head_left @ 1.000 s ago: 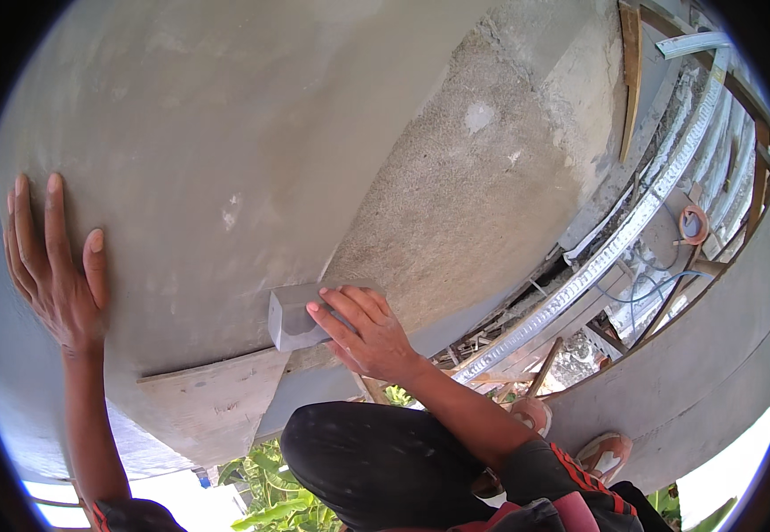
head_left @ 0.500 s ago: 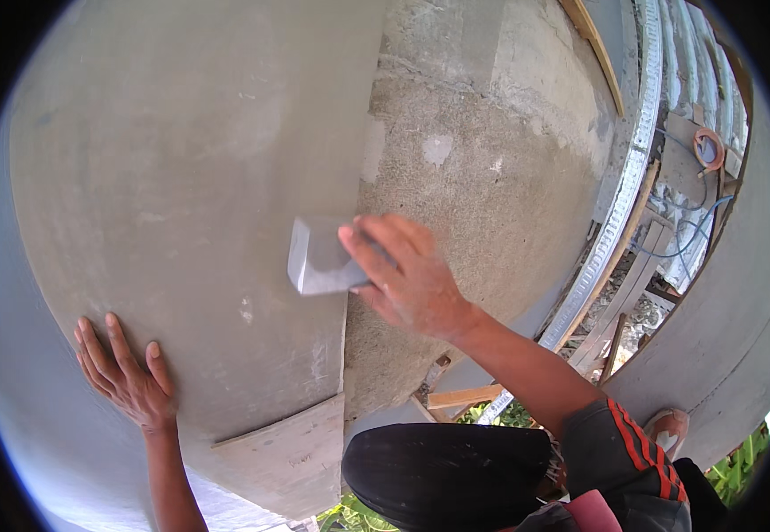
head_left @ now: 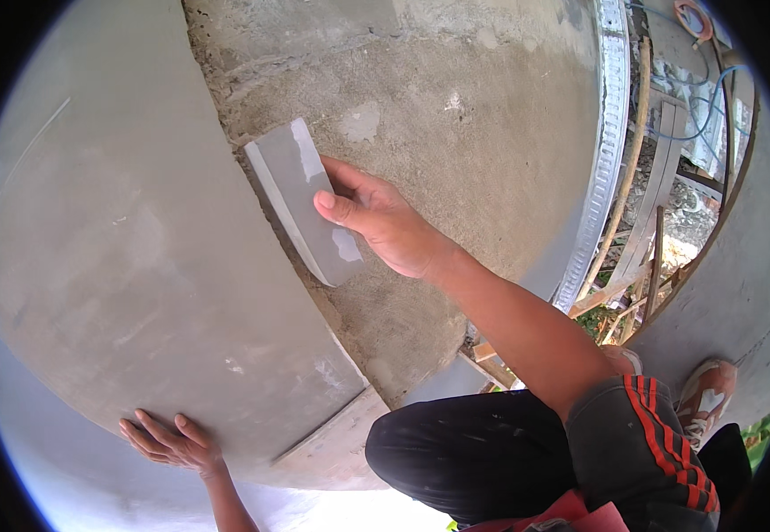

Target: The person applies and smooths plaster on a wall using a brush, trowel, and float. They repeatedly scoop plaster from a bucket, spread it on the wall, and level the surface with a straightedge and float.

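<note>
A flat grey scraper (head_left: 289, 197) with pale patches on its face is over the seam where a smooth grey wall (head_left: 128, 230) meets a rough, sandy patch (head_left: 483, 168). It lies at a slant, its long bent edge toward the smooth side; whether that edge touches the surface cannot be told.

The right hand (head_left: 381, 222) pinches the scraper from the side farther from the smooth coat, with the thumb on its face and the other fingers bent behind it, their tips hidden. A dark sleeve (head_left: 638, 457) with red stripes covers the upper arm.

The left hand (head_left: 176, 443) lies on the lower part of the smooth wall, fingers slightly spread and thumb apart, holding nothing. Between this hand and a black-trousered knee (head_left: 465, 452) is a pale board (head_left: 341, 443).

On the right, beyond the rough patch, run a ribbed metal strip (head_left: 612, 97) and a wooden pole (head_left: 635, 142). Farther out are a blue cord (head_left: 716, 111) and, lower down, a reddish-brown shoe (head_left: 706, 395).
</note>
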Action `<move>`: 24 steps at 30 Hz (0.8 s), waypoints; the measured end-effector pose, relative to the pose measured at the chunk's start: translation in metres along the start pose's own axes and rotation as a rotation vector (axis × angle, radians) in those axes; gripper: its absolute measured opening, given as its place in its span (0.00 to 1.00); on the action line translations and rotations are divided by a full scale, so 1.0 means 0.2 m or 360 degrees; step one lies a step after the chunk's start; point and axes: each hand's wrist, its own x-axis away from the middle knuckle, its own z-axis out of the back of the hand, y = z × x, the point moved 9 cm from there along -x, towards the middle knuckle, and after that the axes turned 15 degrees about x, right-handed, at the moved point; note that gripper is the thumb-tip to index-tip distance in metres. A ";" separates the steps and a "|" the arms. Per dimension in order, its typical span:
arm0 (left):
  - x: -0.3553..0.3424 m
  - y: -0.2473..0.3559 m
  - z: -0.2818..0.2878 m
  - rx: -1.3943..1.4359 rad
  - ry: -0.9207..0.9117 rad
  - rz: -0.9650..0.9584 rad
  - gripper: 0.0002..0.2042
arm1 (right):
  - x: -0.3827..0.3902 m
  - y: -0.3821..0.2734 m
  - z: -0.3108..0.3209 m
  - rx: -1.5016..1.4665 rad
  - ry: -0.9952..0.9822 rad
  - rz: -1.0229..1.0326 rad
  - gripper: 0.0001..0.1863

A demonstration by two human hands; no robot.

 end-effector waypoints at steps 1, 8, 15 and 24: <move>0.00 0.00 0.00 -0.0004 -0.0009 0.0000 0.32 | 0.00 0.00 -0.02 -0.0021 -0.0023 -0.0010 0.46; 0.01 -0.01 -0.01 0.0040 0.0003 -0.0060 0.32 | 0.24 0.33 -0.13 -0.0012 -0.0082 -0.0273 0.44; 0.02 -0.01 0.01 0.0024 -0.0045 -0.0013 0.32 | 0.52 0.45 -0.03 -0.0083 0.0168 -0.0381 0.43; 0.01 -0.01 -0.04 0.0051 -0.0013 -0.0025 0.35 | 0.11 0.16 -0.09 -0.0127 -0.0023 -0.0041 0.43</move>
